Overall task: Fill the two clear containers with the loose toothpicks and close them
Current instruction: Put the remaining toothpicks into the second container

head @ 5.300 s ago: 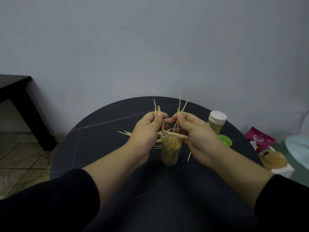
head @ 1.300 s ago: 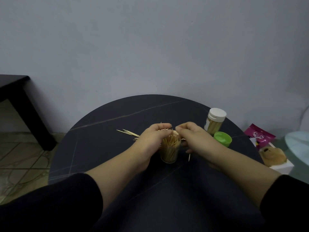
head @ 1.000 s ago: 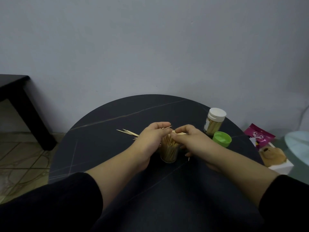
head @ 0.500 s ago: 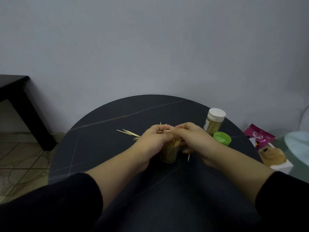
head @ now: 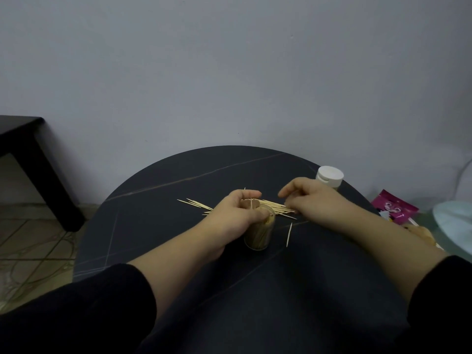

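A clear container (head: pixel 258 236) packed with toothpicks stands open at the middle of the round black table (head: pixel 178 241). My left hand (head: pixel 236 213) curls round its top, and a toothpick or two stick up between the fingers. My right hand (head: pixel 310 200) lies to the right of it, fingertips down on the loose toothpicks (head: pixel 277 207) spread behind the container. More loose toothpicks (head: pixel 195 203) fan out to the left. A single toothpick (head: pixel 289 233) lies just right of the container. The second container (head: pixel 329 177), with a white lid, stands behind my right hand.
A pink packet (head: pixel 394 209) and a pale round object (head: pixel 454 223) sit beyond the table's right edge. A dark side table (head: pixel 28 154) stands on the floor at the left. A wall runs close behind the table.
My right hand has left the container's mouth and moved right onto the loose toothpicks, hiding the green lid. My left hand stays on the container.
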